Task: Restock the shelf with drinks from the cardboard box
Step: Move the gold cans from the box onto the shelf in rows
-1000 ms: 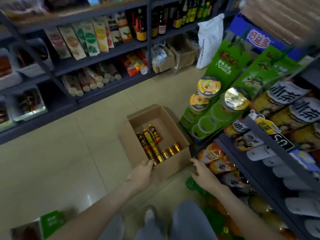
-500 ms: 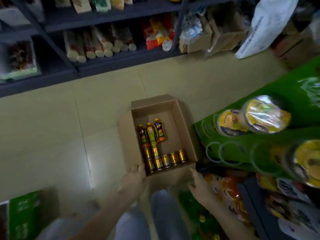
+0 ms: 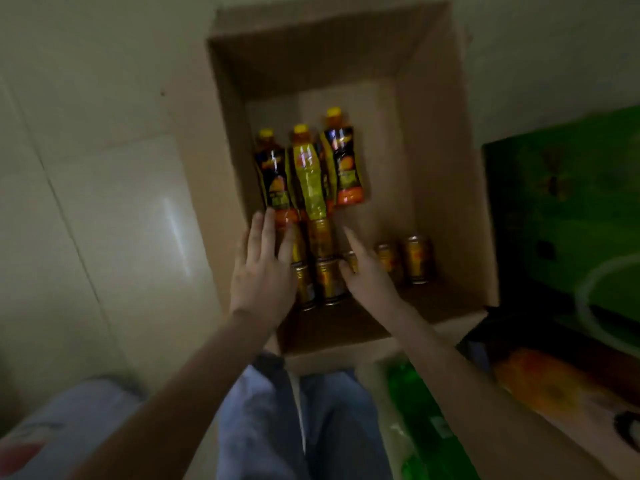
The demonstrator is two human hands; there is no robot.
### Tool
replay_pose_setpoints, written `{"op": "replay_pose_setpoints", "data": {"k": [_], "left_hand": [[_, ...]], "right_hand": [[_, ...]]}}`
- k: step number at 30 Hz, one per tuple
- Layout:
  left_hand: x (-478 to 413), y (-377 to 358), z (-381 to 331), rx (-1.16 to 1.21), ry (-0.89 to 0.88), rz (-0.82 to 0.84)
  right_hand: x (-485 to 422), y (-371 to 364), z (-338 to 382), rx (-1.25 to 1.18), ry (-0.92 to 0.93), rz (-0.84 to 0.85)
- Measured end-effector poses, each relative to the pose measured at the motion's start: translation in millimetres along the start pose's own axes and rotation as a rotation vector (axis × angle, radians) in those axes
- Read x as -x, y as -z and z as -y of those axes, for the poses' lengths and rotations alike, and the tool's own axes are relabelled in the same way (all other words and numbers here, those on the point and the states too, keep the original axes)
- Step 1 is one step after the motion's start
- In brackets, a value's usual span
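– Cardboard on every side of your hands, so tell me: what do they hold?

– Nothing. Your left hand (image 3: 261, 271) is flat, fingers straight, over the leftmost cans. Your right hand (image 3: 363, 275) reaches in beside it with fingers extended. It is touching a can or just short of one; the blur hides which.

– Which do I take first?

– The cans (image 3: 417, 259), I'd say. They cluster along the near wall of the box (image 3: 446, 188), right under your fingers. Wrap each hand round a can's side, not its top, and lift straight up so the neighbours don't topple.

– And the bottles?

– Three bottles (image 3: 309, 174) lie side by side farther in, caps pointing away from you, bases towards the cans. Clearing the cans should give you room. Then grip each bottle round its middle.

– Where does it all go?

– The box sits on the pale floor (image 3: 104, 202), with a green carton (image 3: 571, 209) just to its right. I cannot make out the shelf, so look before you swing anything over.
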State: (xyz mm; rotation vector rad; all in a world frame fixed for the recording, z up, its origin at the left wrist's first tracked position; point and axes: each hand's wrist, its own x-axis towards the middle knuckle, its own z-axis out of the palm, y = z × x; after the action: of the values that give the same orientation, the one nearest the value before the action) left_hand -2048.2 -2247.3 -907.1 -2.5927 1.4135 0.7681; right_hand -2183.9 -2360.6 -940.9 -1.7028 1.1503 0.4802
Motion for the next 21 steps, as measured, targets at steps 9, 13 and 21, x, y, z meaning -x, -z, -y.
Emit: {"op": "replay_pose_setpoints", "data": {"k": [9,13,21], "left_hand": [[-15,-46,39,-0.076,-0.125,-0.170],[-15,-46,36,-0.063,-0.099,-0.203],[-16,-36,15,-0.157,-0.124,-0.115]], "right_hand": [[-92,-88,-18,0.140,-0.061,-0.142],[-91,-83,-24,0.062,-0.016,-0.160],[-30,-60,-11,-0.374,0.090,-0.231]]}}
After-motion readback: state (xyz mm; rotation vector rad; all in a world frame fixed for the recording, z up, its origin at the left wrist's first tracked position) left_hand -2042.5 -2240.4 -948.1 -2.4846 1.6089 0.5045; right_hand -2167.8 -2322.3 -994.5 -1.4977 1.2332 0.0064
